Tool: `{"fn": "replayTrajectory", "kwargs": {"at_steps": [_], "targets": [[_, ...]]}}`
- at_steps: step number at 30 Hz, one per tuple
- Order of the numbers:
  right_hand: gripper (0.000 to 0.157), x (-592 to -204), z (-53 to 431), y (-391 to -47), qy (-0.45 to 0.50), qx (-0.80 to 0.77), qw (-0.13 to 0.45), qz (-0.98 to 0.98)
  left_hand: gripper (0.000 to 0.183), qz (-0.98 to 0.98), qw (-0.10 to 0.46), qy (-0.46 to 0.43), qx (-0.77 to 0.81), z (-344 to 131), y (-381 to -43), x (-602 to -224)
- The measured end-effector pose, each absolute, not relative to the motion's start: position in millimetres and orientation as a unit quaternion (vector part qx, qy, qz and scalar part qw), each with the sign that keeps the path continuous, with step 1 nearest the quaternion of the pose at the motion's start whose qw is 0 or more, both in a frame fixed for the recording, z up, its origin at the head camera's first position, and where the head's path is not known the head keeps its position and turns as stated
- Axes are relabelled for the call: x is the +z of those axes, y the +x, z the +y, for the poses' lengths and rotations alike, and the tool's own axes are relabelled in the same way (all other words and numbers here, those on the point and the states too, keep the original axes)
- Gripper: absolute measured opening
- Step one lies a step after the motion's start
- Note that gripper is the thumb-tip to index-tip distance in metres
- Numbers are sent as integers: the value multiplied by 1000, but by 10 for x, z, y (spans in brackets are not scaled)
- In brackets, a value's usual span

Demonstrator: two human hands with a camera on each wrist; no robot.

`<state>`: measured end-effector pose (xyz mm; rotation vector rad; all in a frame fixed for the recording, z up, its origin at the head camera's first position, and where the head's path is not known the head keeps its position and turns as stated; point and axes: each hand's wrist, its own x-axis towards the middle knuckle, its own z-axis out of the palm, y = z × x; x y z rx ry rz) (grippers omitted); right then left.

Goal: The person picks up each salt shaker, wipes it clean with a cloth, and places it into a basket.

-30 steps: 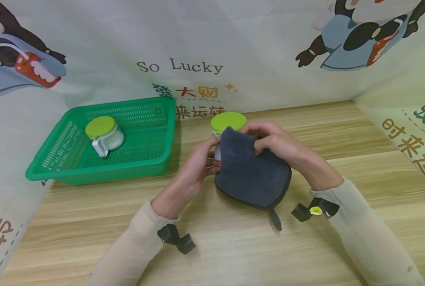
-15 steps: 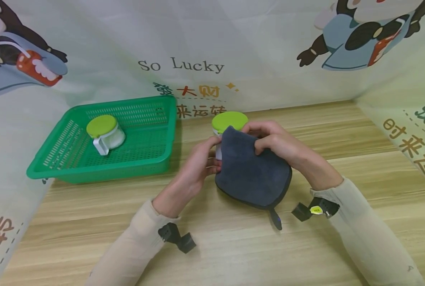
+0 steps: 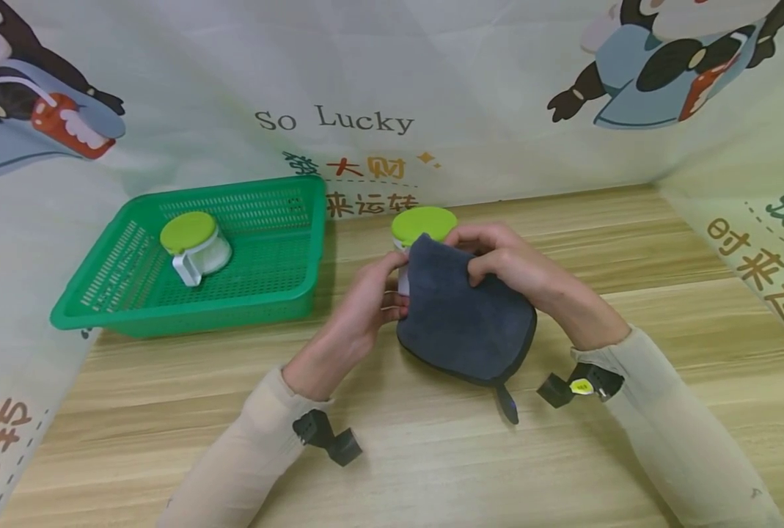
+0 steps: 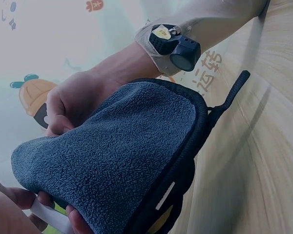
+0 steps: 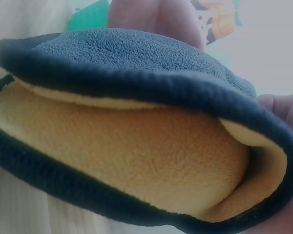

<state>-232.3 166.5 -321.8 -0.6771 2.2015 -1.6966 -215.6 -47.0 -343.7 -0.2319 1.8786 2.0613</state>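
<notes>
My right hand (image 3: 517, 268) pinches a dark grey cloth (image 3: 464, 315) near its upper edge, thumb on the front. The folded cloth has black edging, a hanging loop at its lower end, and a yellow-tan inner side (image 5: 136, 156) in the right wrist view. Behind it stands a white jar with a light green lid (image 3: 425, 224), mostly hidden by the cloth. My left hand (image 3: 358, 301) is at the jar's left side. In the left wrist view its fingers are curled round the white handle (image 4: 51, 217), beside the cloth's edge.
A green plastic basket (image 3: 187, 319) with slotted walls stands at the back left. Inside it sits another white jar with a green lid (image 3: 193, 235) and a handle. A printed white curtain (image 3: 497, 161) encloses the wooden table (image 3: 431, 469) at the back and sides.
Both hands and the cloth stay almost in place against the jar. Only a very slight shift of the whole head view shows.
</notes>
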Motion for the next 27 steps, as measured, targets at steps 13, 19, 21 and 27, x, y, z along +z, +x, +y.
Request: {"fn": "replayTrajectory", "kwargs": {"at_steps": [13,19,21,27], "targets": [[41,-3260,1665,-2332,-226,-585,147,765,20,661,176,-97,723,-430,-2157,-3470],[42,-3288,1656,-2344,-221,-580,147,770,19,656,178,-103,726,-411,-2162,-3485],[42,-3301,1648,-2352,-221,-578,147,772,18,654,179,-103,728,-409,-2166,-3501],[41,-3348,1614,-2380,-223,-573,151,774,20,653,182,-106,727,-415,-2170,-3540]]}}
